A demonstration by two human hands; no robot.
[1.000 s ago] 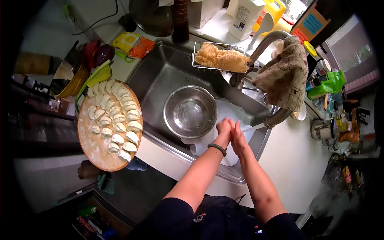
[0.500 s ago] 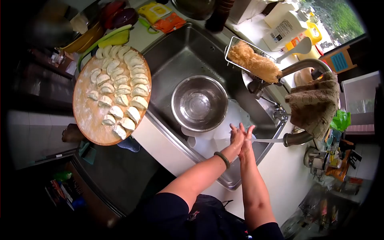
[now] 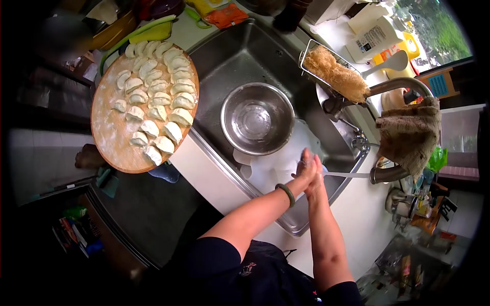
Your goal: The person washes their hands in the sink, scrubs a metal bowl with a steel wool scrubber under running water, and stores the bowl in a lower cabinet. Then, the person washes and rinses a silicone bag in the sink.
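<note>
Over the near right part of the sink (image 3: 217, 64), my left hand (image 3: 305, 167) lies against my right hand (image 3: 317, 176), palm to palm. The fingers of both look stretched out, and I see nothing between them. A green bangle (image 3: 286, 195) circles my left wrist. From the faucet spout (image 3: 386, 175) a stream of water (image 3: 348, 174) runs onto the hands from the right. Just beyond them a steel bowl (image 3: 258, 119) stands in the sink, with a whitish translucent object (image 3: 304, 140), partly hidden, under and beside it.
A round wooden board (image 3: 109, 148) carrying several rows of dumplings (image 3: 158, 112) sits left of the sink. Behind the faucet are a wire rack with a loofah scrubber (image 3: 334, 74) and a white bottle (image 3: 375, 38). A brown cloth (image 3: 408, 132) hangs over the faucet neck.
My hands have slid against each other, and the left fingers, spread before, now lie closer along the right hand. The view has shifted slightly; bowl and board stay in place.
</note>
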